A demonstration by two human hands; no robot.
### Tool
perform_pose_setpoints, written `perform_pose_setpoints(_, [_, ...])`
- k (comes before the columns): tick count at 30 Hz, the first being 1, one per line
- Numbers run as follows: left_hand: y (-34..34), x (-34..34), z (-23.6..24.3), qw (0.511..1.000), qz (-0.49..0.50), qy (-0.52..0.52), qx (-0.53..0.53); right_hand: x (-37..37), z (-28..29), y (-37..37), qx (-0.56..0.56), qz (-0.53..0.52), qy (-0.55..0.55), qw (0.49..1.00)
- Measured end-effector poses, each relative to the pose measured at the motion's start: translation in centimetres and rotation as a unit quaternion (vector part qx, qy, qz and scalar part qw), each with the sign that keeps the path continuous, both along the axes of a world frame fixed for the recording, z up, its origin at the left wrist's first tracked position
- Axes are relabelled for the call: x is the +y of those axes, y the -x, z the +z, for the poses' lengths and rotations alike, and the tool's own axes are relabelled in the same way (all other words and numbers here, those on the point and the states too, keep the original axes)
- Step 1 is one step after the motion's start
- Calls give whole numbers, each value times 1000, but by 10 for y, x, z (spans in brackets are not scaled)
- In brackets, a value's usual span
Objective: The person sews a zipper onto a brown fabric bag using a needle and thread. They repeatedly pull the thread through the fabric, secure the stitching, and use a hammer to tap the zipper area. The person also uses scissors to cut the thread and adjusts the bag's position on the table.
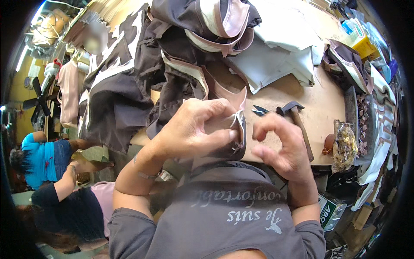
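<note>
My left hand (pixel 194 129) pinches the edge of a sewn dark fabric piece with pink lining (pixel 241 134), held close to my body. White thread ends stick up from its edge between my thumb and forefinger. To its right hovers my right hand (pixel 282 146), fingers curled and the thumb apart from the forefinger; nothing shows between them. Beyond it lie small dark-bladed snips (pixel 260 110) and a hammer (pixel 297 123) with a wooden handle. Farther off, several dark fabric pieces with cream and pink edging (pixel 181 77) are heaped up.
White sheets (pixel 276 52) are stacked at the back of the table (pixel 330 101). On the right stand a grey basket of small brown bits (pixel 362 125) and a clear plastic bag (pixel 344 144). A black fan (pixel 36 99) and two people (pixel 45 159) are at the left.
</note>
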State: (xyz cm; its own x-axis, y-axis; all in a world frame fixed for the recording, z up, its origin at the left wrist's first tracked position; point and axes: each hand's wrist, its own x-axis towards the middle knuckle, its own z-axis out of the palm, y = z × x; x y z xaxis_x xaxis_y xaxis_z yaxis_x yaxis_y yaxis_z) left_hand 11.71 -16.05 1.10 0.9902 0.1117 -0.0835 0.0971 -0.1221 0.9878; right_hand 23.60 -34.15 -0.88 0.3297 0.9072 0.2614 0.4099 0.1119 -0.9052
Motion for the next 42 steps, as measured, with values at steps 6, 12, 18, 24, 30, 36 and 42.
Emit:
perform_pose_setpoints(6, [-3, -1, 7, 999, 26, -21, 8, 28, -9, 11, 29, -78, -57, 995])
perform_pose_setpoints(12, [4, -2, 8, 997, 73, -3, 13, 39, -13, 13, -35, -58, -86, 994])
perform_pose_setpoints(18, [7, 0, 1, 986, 137, 94, 26, 42, -19, 17, -17, -23, -68, 997])
perform_pose_setpoints(24, [3, 2, 3, 990, 118, 63, 40, 32, -17, 19, -323, -75, -186, 925])
perform_pose_setpoints(30, [3, 4, -1, 990, 132, 46, 34, 20, -24, 20, -181, 2, -178, 967])
perform_pose_setpoints(36, [16, 16, 2, 988, 120, 102, 1, 2, -14, 10, -43, 256, -16, 966])
perform_pose_setpoints(42, [13, 5, -3, 995, 97, 20, 19, 33, 1, 4, 20, -12, -54, 998])
